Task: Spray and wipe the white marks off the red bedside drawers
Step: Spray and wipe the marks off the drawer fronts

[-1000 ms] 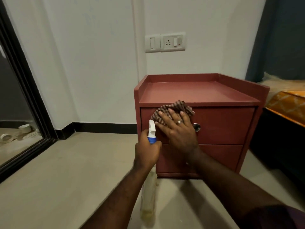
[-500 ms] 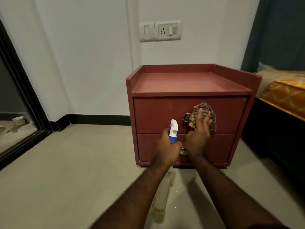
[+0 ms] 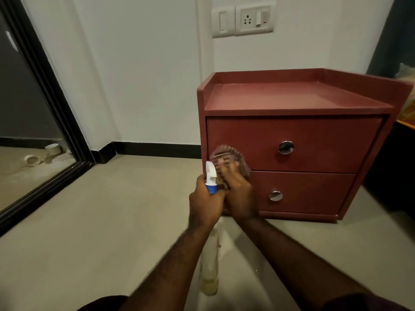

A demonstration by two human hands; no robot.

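The red bedside drawers (image 3: 314, 142) stand on the floor against the white wall, with two drawer fronts and a round metal knob on each. My right hand (image 3: 239, 194) presses a striped brown cloth (image 3: 229, 158) flat against the left end of the drawer fronts, where the two drawers meet. My left hand (image 3: 206, 203) grips the neck of a spray bottle (image 3: 211, 178) with a white nozzle and blue collar; its clear body hangs below my fist. The hands are side by side, almost touching. I see no white marks on the visible red surfaces.
A black-framed sliding glass door (image 3: 56, 104) runs along the left. A switch and socket plate (image 3: 243, 19) sits on the wall above the drawers. A dark bed frame (image 3: 395, 167) stands close on the right. Beige floor tiles (image 3: 101, 221) spread in front.
My right hand has swept the cloth from the right of the top knob down to the left end of the drawer fronts. My view has shifted left. The spray bottle stays in my left hand.
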